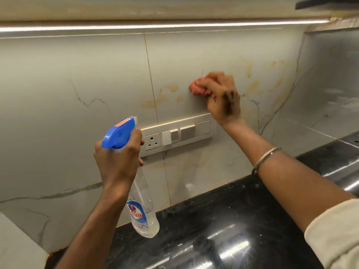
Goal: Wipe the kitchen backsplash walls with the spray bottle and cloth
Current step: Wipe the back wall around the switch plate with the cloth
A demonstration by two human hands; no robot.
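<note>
A: Two hands busy here. The right hand (221, 98) is bunched tight around a pink cloth (198, 88) and pressing it flat against the wall (97, 74), just above the switch plate (178, 133).

B: And the left hand (118, 158) is wrapped round the neck of the spray bottle (142, 206), blue nozzle (118, 133) aimed at the tiles, a finger on the trigger side. The bottle hangs clear above the black tabletop (223, 230), touching nothing.

A: How far along, do you reckon?

B: Hard to call. The hand is blurred, so I'd judge it's mid-wipe. The orange marks around the cloth may be veining in the stone, not dirt; I can't tell.

A: So what's left?

B: Plenty, by my guess. The big panel on the left, the strip under the switches and the side wall (330, 84) on the right show no sign either way of being wiped.
</note>
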